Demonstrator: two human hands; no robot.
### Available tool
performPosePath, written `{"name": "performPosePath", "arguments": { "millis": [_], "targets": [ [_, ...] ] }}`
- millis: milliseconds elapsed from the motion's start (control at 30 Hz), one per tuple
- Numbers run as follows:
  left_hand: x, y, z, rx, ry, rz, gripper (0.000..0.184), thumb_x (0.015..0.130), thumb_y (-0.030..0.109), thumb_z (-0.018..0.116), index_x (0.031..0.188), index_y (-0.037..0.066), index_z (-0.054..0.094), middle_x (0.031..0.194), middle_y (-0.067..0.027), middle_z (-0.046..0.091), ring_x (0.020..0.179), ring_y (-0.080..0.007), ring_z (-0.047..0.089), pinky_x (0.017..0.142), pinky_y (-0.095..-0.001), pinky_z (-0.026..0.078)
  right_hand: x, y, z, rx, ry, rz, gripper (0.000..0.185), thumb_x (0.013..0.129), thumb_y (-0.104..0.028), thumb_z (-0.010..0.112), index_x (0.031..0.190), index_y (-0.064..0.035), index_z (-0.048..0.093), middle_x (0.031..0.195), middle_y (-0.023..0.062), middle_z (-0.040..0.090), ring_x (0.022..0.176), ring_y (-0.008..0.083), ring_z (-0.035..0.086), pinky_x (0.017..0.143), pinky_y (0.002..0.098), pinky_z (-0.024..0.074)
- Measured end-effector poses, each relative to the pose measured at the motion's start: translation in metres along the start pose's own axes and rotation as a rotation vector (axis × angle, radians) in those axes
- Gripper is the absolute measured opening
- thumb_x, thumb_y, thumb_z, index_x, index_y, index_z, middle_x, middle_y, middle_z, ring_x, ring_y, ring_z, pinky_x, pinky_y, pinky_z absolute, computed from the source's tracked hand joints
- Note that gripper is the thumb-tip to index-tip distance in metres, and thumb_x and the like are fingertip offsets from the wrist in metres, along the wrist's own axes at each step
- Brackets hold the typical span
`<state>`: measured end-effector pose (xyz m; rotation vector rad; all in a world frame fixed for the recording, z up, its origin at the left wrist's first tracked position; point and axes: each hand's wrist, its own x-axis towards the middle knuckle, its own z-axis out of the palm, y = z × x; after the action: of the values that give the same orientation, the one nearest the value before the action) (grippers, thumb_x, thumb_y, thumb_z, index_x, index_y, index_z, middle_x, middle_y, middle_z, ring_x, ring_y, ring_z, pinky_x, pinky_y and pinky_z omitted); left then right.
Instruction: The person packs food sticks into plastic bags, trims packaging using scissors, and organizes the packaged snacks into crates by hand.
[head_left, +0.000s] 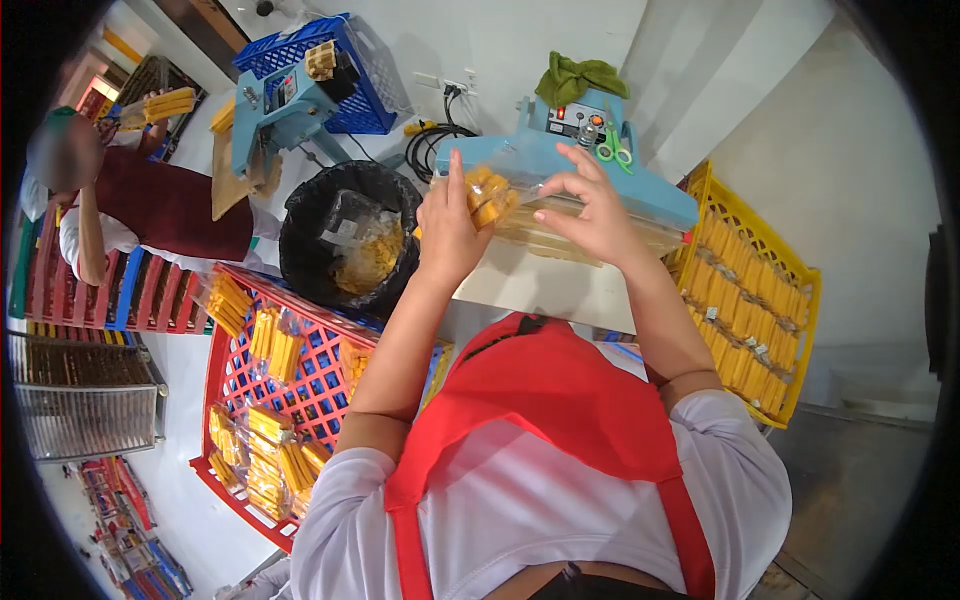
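My left hand [455, 228] grips a clear plastic bag of yellow sticks [492, 198], with the index finger pointing up along its side. The sticks lie at the bag's near end, and loose film stretches toward my right hand [597, 212]. That hand is open, thumb and fingers apart, close to the film's edge; whether it touches the film I cannot tell. Both hands are over the front of a light blue sealing machine [645, 190]. On the machine lie green-handled scissors [613, 150] and a green cloth [580, 80].
At left stands a black-lined bin [300, 245] with yellow scraps. Below it, a red crate [225, 375] holds bagged sticks; a yellow crate [800, 330] at right holds rows more. A co-worker [175, 210] is beside a second sealer [285, 110] and a blue crate [375, 85].
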<state>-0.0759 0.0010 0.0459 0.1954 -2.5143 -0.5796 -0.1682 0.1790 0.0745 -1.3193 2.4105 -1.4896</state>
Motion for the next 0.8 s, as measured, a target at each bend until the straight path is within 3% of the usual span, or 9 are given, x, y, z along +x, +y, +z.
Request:
{"name": "performPosePath", "arguments": {
  "millis": [233,367,433,467,533,633,667,733,800],
  "targets": [
    [0.000,0.000,-0.003,0.121,-0.004,0.097,0.089,0.060,0.009,0.067,0.133,0.003,0.017,0.102,-0.0156,0.048,0.093,-0.0330,0.046,0.077,-0.0434,0.036,0.009,-0.005,0.006,0.061,-0.192,0.183,0.026,0.069,-0.025,0.067,0.093,-0.0150,0.065,0.133,0.0296,0.019,0.128,0.0363,0.013,0.100,0.0434,0.0184],
    [0.000,-0.003,-0.003,0.146,-0.028,0.069,0.088,0.061,0.008,0.065,0.134,0.006,0.017,0.104,-0.0141,0.047,0.097,-0.0323,0.045,0.080,-0.0425,0.034,0.009,-0.003,0.009,0.123,-0.269,0.125,0.019,0.071,-0.024,0.065,0.085,-0.0111,0.067,0.132,0.0277,0.025,0.126,0.0343,0.020,0.099,0.0429,0.0214],
    [0.000,-0.003,-0.005,0.133,-0.038,0.051,0.088,0.060,0.007,0.065,0.134,0.006,0.017,0.103,-0.0139,0.048,0.097,-0.0324,0.045,0.081,-0.0422,0.034,0.009,0.000,0.009,0.625,-0.177,0.326,0.022,0.076,-0.023,0.061,0.080,-0.0024,0.066,0.127,0.0226,0.037,0.121,0.0295,0.032,0.095,0.0402,0.0272],
    [0.000,-0.002,-0.006,0.140,-0.048,0.035,0.088,0.060,0.007,0.065,0.134,0.006,0.017,0.103,-0.0139,0.048,0.096,-0.0325,0.045,0.080,-0.0423,0.034,0.010,0.001,0.005,0.622,-0.184,0.321,0.022,0.076,-0.023,0.061,0.080,-0.0024,0.066,0.127,0.0226,0.037,0.121,0.0295,0.032,0.095,0.0402,0.0272],
    [0.000,-0.004,-0.008,0.146,-0.049,0.013,0.088,0.059,0.006,0.064,0.134,0.007,0.018,0.102,-0.0138,0.048,0.095,-0.0326,0.046,0.080,-0.0424,0.034,0.014,0.010,-0.007,1.137,0.104,0.461,0.026,0.079,-0.020,0.058,0.085,0.0051,0.062,0.119,0.0176,0.048,0.114,0.0244,0.040,0.089,0.0357,0.0339],
    [-0.002,-0.010,-0.015,0.228,-0.053,-0.004,0.091,0.057,0.003,0.064,0.135,0.010,0.016,0.101,-0.0151,0.046,0.093,-0.0307,0.046,0.077,-0.0424,0.034,0.028,0.046,-0.040,1.261,0.254,0.444,0.031,0.081,-0.018,0.055,0.100,0.0070,0.054,0.114,0.0161,0.052,0.113,0.0229,0.040,0.088,0.0351,0.0356],
    [-0.001,-0.005,-0.024,0.158,-0.175,-0.060,0.093,0.056,0.003,0.064,0.135,0.009,0.015,0.104,-0.0166,0.046,0.097,-0.0326,0.045,0.080,-0.0423,0.034,0.034,0.051,-0.044,1.303,0.309,0.436,0.034,0.082,-0.017,0.054,0.105,0.0077,0.052,0.112,0.0156,0.053,0.113,0.0224,0.040,0.087,0.0349,0.0361],
    [-0.001,-0.004,-0.031,0.088,-0.298,-0.112,0.094,0.056,0.003,0.064,0.135,0.008,0.013,0.108,-0.0182,0.046,0.100,-0.0345,0.045,0.083,-0.0422,0.034,0.041,0.037,-0.045,0.546,0.228,0.384,0.053,0.078,-0.016,0.059,0.122,0.0038,0.037,0.115,0.0148,0.051,0.113,0.0211,0.041,0.089,0.0348,0.0363],
    [0.000,-0.007,-0.032,-0.433,-0.421,-0.110,0.098,0.055,0.005,0.066,0.135,0.006,0.010,0.117,-0.0227,0.042,0.110,-0.0376,0.039,0.091,-0.0381,0.032,0.041,0.001,-0.038,0.384,0.135,0.291,0.059,0.075,-0.016,0.062,0.125,0.0009,0.035,0.116,0.0144,0.051,0.113,0.0206,0.042,0.089,0.0344,0.0361]
  ]
}}
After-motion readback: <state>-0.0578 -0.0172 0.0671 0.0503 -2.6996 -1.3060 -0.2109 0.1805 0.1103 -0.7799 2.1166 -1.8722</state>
